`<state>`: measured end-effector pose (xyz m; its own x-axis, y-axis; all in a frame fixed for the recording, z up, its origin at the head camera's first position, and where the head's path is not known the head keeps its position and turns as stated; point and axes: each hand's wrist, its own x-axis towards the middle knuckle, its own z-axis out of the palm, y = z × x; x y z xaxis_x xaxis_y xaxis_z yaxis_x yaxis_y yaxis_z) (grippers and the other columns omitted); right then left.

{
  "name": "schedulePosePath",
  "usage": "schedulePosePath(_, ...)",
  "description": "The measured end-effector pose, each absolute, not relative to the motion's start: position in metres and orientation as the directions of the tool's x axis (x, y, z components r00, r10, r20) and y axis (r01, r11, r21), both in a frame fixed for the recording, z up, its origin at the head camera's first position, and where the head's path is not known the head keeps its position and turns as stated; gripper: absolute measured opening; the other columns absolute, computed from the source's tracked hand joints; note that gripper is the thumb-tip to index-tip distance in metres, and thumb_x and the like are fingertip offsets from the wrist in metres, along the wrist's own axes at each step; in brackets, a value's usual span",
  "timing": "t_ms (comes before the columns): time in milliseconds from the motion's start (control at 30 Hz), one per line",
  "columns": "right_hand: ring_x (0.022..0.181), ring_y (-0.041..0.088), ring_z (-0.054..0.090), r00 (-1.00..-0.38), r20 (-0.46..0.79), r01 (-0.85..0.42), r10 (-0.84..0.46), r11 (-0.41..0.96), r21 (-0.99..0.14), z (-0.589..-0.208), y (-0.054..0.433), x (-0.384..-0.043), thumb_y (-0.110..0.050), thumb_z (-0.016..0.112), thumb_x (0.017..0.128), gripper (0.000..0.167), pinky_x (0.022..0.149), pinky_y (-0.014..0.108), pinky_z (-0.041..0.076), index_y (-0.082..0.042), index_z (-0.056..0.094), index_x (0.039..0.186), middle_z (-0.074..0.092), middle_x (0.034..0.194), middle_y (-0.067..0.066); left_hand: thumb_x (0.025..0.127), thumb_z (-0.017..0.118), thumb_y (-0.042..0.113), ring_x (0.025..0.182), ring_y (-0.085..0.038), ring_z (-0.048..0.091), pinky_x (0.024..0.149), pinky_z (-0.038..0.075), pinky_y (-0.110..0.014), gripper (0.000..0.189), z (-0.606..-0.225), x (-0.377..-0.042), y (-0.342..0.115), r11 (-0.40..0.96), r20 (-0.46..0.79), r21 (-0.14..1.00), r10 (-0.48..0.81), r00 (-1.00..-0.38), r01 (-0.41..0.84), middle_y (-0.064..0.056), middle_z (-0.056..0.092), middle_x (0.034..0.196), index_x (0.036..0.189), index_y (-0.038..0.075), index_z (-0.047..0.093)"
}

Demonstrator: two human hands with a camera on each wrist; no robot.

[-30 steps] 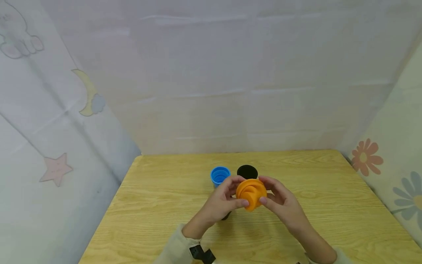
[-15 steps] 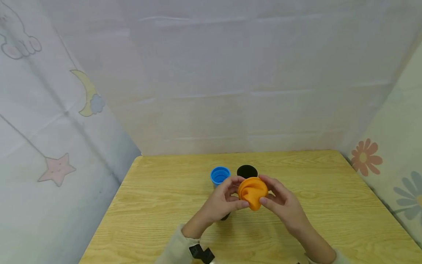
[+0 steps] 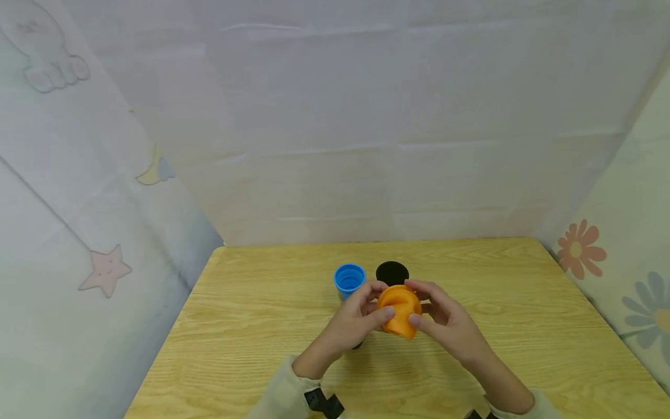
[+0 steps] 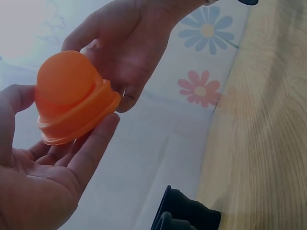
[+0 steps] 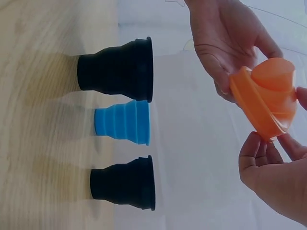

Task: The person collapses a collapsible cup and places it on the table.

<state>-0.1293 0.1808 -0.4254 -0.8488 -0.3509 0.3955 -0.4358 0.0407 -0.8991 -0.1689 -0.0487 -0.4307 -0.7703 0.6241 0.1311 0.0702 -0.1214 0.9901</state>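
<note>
An orange collapsible cup [image 3: 400, 311], creased and partly folded, is held up over the table between both hands. My left hand [image 3: 356, 320] grips its left side, thumb on the near face and fingers behind. On the other side my right hand [image 3: 447, 326] holds the rim, its thumb pressed low on the wall. In the left wrist view the round base of the orange cup [image 4: 67, 79] stands out above slanting folded rings. In the right wrist view the same cup [image 5: 268, 96] is tilted, with fingertips at its rim.
A blue collapsible cup [image 3: 349, 278] stands upright behind my left hand. To its right is a black cup [image 3: 392, 272]. A second black cup [image 5: 115, 69], mostly hidden under my left hand in the head view, stands nearer. The wooden table [image 3: 251, 326] meets cloth walls.
The orange cup has been squeezed and reshaped; its base now points down toward me. My left thumb has moved up onto its near face. The standing cups have not moved.
</note>
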Motion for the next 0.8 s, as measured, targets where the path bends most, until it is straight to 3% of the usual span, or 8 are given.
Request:
schedulePosePath(200, 0.114, 0.017, 0.059, -0.874, 0.357, -0.347, -0.331, -0.09, -0.933, -0.428, 0.179, -0.127, 0.005, 0.052, 0.102, 0.048, 0.091, 0.028, 0.057, 0.006, 0.039, 0.148, 0.052, 0.135, 0.012, 0.105, 0.059, 0.023, 0.098, -0.014, 0.068, 0.084, 0.061, -0.033, 0.045, -0.432, -0.168, -0.047, -0.234, 0.227, 0.967, 0.594, -0.772, 0.104, -0.013, 0.054, 0.125, 0.135, -0.001, 0.037)
schedulePosePath(433, 0.109, 0.018, 0.059, -0.872, 0.354, -0.352, -0.338, -0.07, -0.933, -0.428, 0.18, -0.128, 0.004, 0.053, 0.102, 0.047, 0.087, 0.028, 0.059, 0.004, 0.043, 0.147, 0.055, 0.13, 0.009, 0.104, 0.06, 0.02, 0.095, -0.014, 0.067, 0.081, 0.059, -0.025, 0.039, -0.431, -0.168, -0.049, -0.212, 0.219, 0.971, 0.611, -0.761, 0.11, -0.01, 0.055, 0.118, 0.128, -0.003, 0.041)
schedulePosePath(533, 0.108, 0.017, 0.058, -0.865, 0.355, -0.36, -0.355, -0.053, -0.931, -0.428, 0.183, -0.128, 0.004, 0.053, 0.102, 0.046, 0.085, 0.028, 0.059, 0.003, 0.044, 0.147, 0.054, 0.13, 0.008, 0.104, 0.06, 0.022, 0.097, -0.015, 0.069, 0.082, 0.06, -0.027, 0.039, -0.43, -0.169, -0.05, -0.165, 0.196, 0.979, 0.622, -0.758, 0.118, -0.013, 0.055, 0.12, 0.129, -0.003, 0.045)
schedulePosePath(800, 0.109, 0.018, 0.06, -0.87, 0.275, -0.296, -0.409, -0.011, -0.955, -0.429, 0.19, -0.133, 0.0, 0.054, 0.103, 0.043, 0.086, 0.031, 0.06, 0.001, 0.047, 0.145, 0.055, 0.131, 0.011, 0.104, 0.06, 0.03, 0.094, -0.018, 0.072, 0.083, 0.061, -0.042, 0.036, -0.432, -0.171, -0.044, -0.014, 0.098, 0.994, 0.604, -0.791, 0.112, -0.009, 0.056, 0.123, 0.132, 0.009, 0.052)
